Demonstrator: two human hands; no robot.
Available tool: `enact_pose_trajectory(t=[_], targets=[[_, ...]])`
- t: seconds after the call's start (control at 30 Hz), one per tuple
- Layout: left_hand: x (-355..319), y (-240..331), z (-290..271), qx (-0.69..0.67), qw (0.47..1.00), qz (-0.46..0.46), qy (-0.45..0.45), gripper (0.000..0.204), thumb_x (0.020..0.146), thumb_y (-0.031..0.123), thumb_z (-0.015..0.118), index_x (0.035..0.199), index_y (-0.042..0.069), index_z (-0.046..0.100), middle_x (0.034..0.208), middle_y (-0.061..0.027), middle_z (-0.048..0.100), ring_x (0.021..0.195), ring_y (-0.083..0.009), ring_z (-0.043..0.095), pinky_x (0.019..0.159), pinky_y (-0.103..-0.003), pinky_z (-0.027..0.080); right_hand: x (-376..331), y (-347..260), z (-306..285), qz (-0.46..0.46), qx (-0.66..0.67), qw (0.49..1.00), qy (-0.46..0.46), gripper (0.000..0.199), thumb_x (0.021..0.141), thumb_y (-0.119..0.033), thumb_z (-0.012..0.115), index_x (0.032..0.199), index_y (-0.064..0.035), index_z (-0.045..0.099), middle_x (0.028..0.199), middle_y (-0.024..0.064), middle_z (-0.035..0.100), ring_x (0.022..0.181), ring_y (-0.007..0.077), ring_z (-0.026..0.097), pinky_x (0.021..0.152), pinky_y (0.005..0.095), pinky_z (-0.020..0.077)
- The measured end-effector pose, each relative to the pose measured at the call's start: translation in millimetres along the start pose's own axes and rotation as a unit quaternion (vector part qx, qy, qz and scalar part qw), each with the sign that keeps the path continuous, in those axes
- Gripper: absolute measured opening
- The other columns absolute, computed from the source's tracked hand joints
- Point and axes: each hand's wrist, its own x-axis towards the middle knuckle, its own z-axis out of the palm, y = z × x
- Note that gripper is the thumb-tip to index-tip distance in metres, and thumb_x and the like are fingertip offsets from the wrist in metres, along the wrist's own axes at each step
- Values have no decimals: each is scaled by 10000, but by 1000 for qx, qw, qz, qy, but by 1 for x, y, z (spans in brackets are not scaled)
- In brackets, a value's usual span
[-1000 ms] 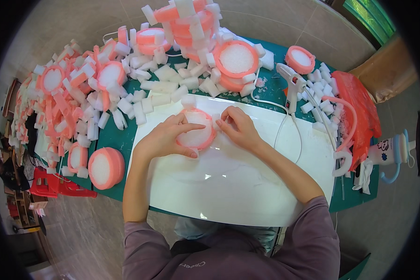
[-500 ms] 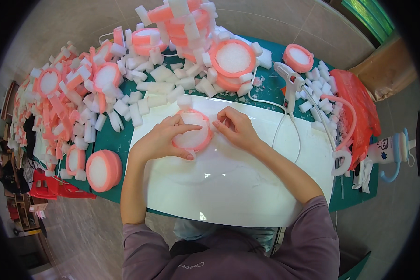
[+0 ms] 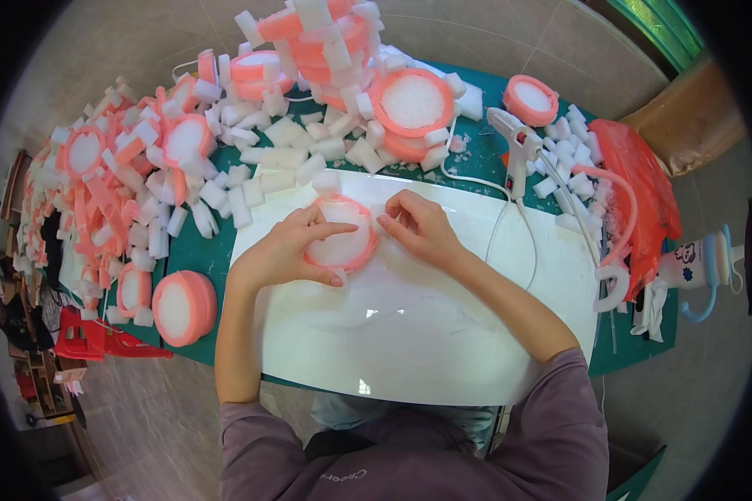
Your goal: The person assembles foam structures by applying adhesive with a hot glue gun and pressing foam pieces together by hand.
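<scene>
A round foam disc (image 3: 342, 246) with a white centre and pink rim lies on the white board (image 3: 393, 342). My left hand (image 3: 288, 249) holds it from the left, index finger across its face and thumb by the lower rim, where a white foam block (image 3: 339, 274) shows partly. Another white block (image 3: 327, 183) sits at the top of the rim. My right hand (image 3: 422, 227) pinches a small white foam block (image 3: 378, 210) against the disc's right side; its fingers cover part of that block.
Beyond the board stand a white glue gun (image 3: 516, 149) with its cord, loose white foam blocks (image 3: 286, 132) and stacked pink foam rings (image 3: 330, 54). Finished-looking foam pieces (image 3: 83, 154) heap at the left, near a thick pink disc (image 3: 184, 309). A red plastic bag (image 3: 639, 184) lies right.
Both hands keep nearly the same pose at the disc. The whole view has shifted very slightly; nothing has been let go or taken up.
</scene>
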Motion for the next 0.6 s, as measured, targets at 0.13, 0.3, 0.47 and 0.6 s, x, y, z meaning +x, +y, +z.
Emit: enact_pose_trajectory(t=[0.13,0.3,0.47,0.6], targets=[[-1,1,0,-8,1000,-2,-1,690,535,276,812,1176,205,568,995,-76,452,994,-254,433,861,-348,395,0,-1,0,-7,2,1000,2,154,819,-156,614,828,-28,529,709,35,536,579,94,477,530,217,384],[0,2,-1,-15,1000,-10,-5,693,534,274,812,1178,205,567,1021,-83,458,1014,-260,433,873,-353,393,0,1,0,-2,-3,1000,-2,153,818,-154,616,830,-27,531,713,33,538,574,92,475,527,214,382],[0,-1,1,-4,1000,7,8,705,529,280,813,1185,222,561,1026,-86,458,1016,-264,435,872,-360,396,1,0,0,-5,-4,1000,-3,150,819,-153,614,832,-29,531,711,31,532,575,91,472,527,212,380],[0,0,0,1,1000,1,4,723,531,290,811,1202,233,547,1024,-83,459,1015,-262,439,868,-360,400,1,-1,0,-3,-6,1000,-2,149,819,-153,614,833,-31,531,711,30,530,581,92,472,529,213,380]])
